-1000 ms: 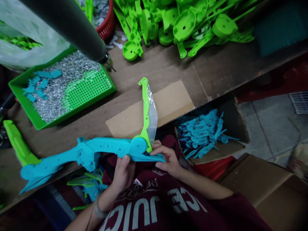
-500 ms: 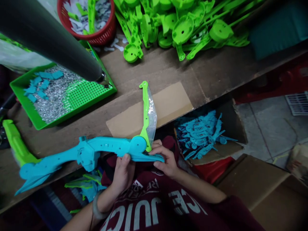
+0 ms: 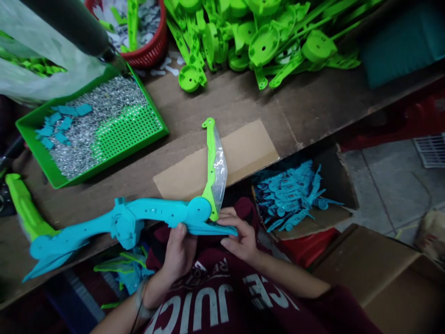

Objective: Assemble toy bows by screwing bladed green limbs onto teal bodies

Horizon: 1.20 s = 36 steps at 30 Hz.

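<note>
- The driver has just swung from over the right end of the tray to its far right corner, beside the basket. It hangs well apart from both hands, so it seems out of use.
- The blue piece has barely moved: it lies along the near edge of the desk, its right end jutting past that edge.
- The green arm is joined to that end and lies across the card at the near edge.
- The left hand is closed on the blue piece, thumb on top, fingers mostly hidden; it seems to steady it.
- The right hand is half open at the pointed tip; its thumb has eased away slightly, probably a loosening pinch. Whether it grips, I cannot tell.
</note>
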Each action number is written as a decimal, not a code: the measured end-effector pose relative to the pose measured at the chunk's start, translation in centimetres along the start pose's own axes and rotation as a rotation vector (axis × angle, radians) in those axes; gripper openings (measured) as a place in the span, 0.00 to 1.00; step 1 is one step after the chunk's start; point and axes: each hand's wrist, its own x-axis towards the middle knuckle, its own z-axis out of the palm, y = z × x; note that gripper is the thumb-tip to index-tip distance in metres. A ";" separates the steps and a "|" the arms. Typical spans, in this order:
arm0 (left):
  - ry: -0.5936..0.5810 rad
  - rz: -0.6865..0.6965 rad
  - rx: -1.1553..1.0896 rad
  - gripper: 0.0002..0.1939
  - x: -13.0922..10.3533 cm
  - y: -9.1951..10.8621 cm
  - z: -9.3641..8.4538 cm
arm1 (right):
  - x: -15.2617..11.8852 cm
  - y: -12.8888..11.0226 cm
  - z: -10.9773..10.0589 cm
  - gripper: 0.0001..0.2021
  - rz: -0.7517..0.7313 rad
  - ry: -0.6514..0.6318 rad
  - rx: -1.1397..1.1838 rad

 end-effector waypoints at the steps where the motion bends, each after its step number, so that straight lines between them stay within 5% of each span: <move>1: 0.001 0.001 0.001 0.31 0.0 0.0 0.0 | -0.1 0.0 -0.2 0.16 -0.010 -0.023 -0.014; 5: -0.003 0.000 0.017 0.30 0.1 0.0 -0.2 | -0.2 0.2 -0.5 0.19 0.018 -0.130 -0.077; 10: -0.032 -0.043 0.042 0.28 0.0 0.0 0.0 | 0.0 0.2 0.3 0.19 0.107 -0.009 0.067; 15: 0.022 0.040 0.021 0.30 -0.1 0.7 0.8 | 0.8 -0.2 0.6 0.18 0.063 -0.076 0.076; 19: 0.048 0.060 0.030 0.26 -0.3 1.8 1.0 | 0.5 0.2 -0.1 0.25 0.063 0.222 -0.014; 23: 0.036 -0.069 0.092 0.22 -1.0 2.7 0.7 | 1.1 -1.2 -2.0 0.17 -0.036 0.406 -0.275; 26: 0.013 -0.220 0.147 0.21 -1.4 3.2 0.6 | 3.7 -3.3 -3.0 0.11 0.047 0.237 -0.381; 29: 0.008 -0.293 0.155 0.20 -1.9 3.6 0.3 | 7.7 -5.0 -2.8 0.17 0.277 0.107 -0.283; 32: -0.007 -0.263 0.126 0.20 -2.5 3.8 -0.2 | 11.5 -5.7 -1.9 0.26 0.465 0.029 -0.035; 36: -0.049 -0.184 0.066 0.21 -3.0 3.6 -1.0 | 14.1 -5.7 -0.6 0.21 0.640 -0.277 0.143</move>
